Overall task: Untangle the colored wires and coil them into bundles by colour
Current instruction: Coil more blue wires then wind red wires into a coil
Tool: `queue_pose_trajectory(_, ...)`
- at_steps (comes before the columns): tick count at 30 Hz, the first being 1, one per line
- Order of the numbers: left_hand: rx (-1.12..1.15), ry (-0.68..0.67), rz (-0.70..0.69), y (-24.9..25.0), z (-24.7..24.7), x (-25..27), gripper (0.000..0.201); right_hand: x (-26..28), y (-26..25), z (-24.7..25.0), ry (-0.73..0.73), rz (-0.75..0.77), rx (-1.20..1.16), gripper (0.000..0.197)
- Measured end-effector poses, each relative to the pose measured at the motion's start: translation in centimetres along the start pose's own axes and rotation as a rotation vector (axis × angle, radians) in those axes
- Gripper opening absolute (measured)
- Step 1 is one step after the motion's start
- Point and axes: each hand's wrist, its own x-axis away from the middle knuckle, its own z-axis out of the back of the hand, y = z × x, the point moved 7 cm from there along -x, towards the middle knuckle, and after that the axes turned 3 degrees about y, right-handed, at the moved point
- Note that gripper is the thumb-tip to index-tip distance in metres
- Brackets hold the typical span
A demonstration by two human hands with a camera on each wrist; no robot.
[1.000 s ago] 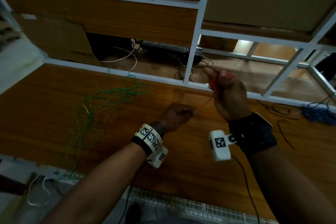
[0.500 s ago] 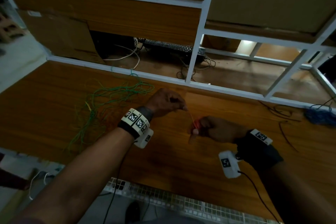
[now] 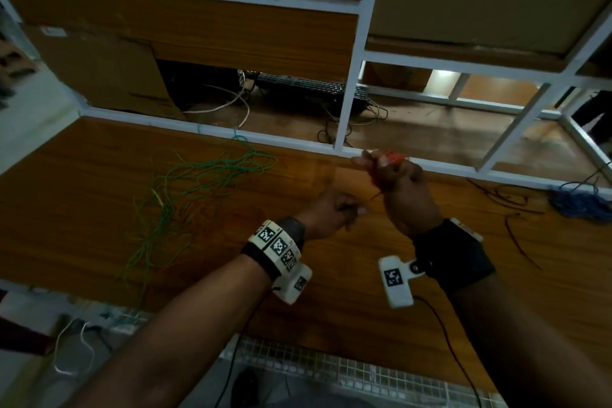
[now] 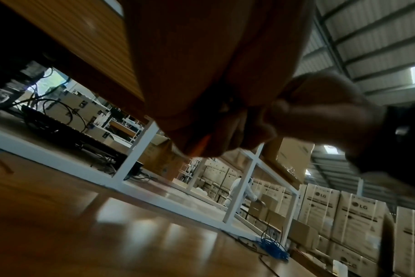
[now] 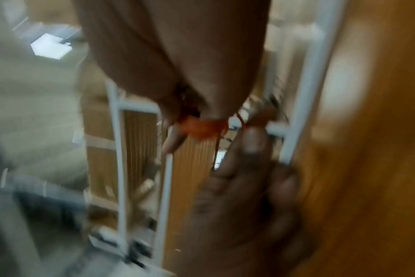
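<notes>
My right hand [image 3: 390, 175] is raised near the table's back rail and grips a small coil of red wire [image 3: 392, 158], which shows orange [image 5: 201, 128] between its fingers in the blurred right wrist view. A thin red strand runs down from the coil to my left hand [image 3: 334, 212], which pinches it just left and below. A sliver of that wire [image 4: 203, 143] shows under the left hand's curled fingers. Loose green wire [image 3: 198, 182] with a bit of yellow sprawls over the left of the wooden table [image 3: 82, 209]. A blue wire bundle [image 3: 579, 204] lies at the far right.
Dark loose wires [image 3: 506, 199] lie on the table right of my hands. A white metal frame [image 3: 347, 103] runs along the table's back edge, with a keyboard [image 3: 311, 88] and cables behind it. Stacked cardboard boxes [image 4: 344, 215] stand beyond.
My right hand has lifted the red coil from low over the table back up to the rail. The left hand dropped back toward me, below the coil, still on the strand.
</notes>
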Motion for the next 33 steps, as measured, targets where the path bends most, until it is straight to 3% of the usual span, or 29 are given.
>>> queue_pose_trajectory(2, -0.080, -0.002, 0.075, -2.0, 0.8, 0.5, 0.019, -0.6, -0.7, 1.8, 0.109, 0.211, 0.529, 0.019)
queue_pose_trajectory(4, -0.075, 0.029, 0.119, -3.1, 2.0, 1.4, 0.017, -0.8, -1.3, 3.0, 0.108, 0.270, 0.837, 0.018)
queue_pose_trajectory(7, -0.061, 0.101, 0.163, -3.2, 4.4, 2.6, 0.011, -0.6, 1.3, 4.6, -0.084, 0.218, 1.071, 0.029)
queue_pose_trajectory(9, -0.110, 0.152, 0.119, -2.1, 6.2, 2.6, 0.013, 0.2, 4.1, 4.9, -0.271, 0.020, 1.137, 0.024)
queue_pose_trajectory(10, -0.148, 0.178, 0.076, -1.2, 6.9, 2.4, 0.013, 0.9, 5.3, 4.5, -0.376, -0.126, 1.107, 0.017)
queue_pose_trajectory(12, -0.218, 0.236, -0.005, 0.4, 7.9, 1.5, 0.018, 2.4, 6.1, 3.2, -0.518, -0.321, 1.007, 0.048)
queue_pose_trajectory(14, -0.227, 0.269, -0.055, 1.6, 8.5, 0.6, 0.020, 4.0, 5.5, 1.3, -0.645, -0.378, 0.875, 0.063)
queue_pose_trajectory(18, -0.080, 0.281, -0.126, 2.0, 8.5, -1.0, 0.004, 6.5, 3.2, -2.5, -0.868, -0.375, 0.325, 0.037)
queue_pose_trajectory(21, -0.032, 0.196, -0.180, 2.4, 6.0, -0.8, 0.015, 7.1, -0.1, -4.3, -0.913, -0.359, -0.331, 0.028)
queue_pose_trajectory(23, 0.008, 0.147, -0.217, 2.7, 4.2, -0.4, 0.018, 5.5, -2.5, -4.1, -0.771, -0.359, -0.742, 0.027)
queue_pose_trajectory(25, 0.058, 0.152, -0.191, 2.5, 2.9, -0.3, 0.024, 2.8, -3.3, -2.7, -0.480, -0.282, -0.885, 0.030)
queue_pose_trajectory(27, 0.073, 0.125, -0.150, 1.7, 1.3, -0.4, 0.020, 0.7, -2.8, -0.6, -0.157, -0.213, -0.877, 0.036)
queue_pose_trajectory(28, 0.070, 0.109, -0.121, 1.0, 0.7, -0.4, 0.017, 0.0, -2.2, 0.6, 0.003, -0.174, -0.789, 0.034)
queue_pose_trajectory(30, 0.041, 0.080, -0.047, -0.6, 0.2, 0.1, 0.016, -0.8, -2.0, 3.4, 0.243, 0.058, -0.231, 0.031)
queue_pose_trajectory(32, 0.007, 0.077, 0.027, -2.2, 0.5, 0.7, 0.021, -0.6, -3.0, 4.9, 0.349, 0.343, 0.475, 0.027)
queue_pose_trajectory(33, -0.002, 0.077, 0.056, -2.7, 0.9, 0.9, 0.025, -0.7, -2.7, 5.1, 0.327, 0.371, 0.694, 0.021)
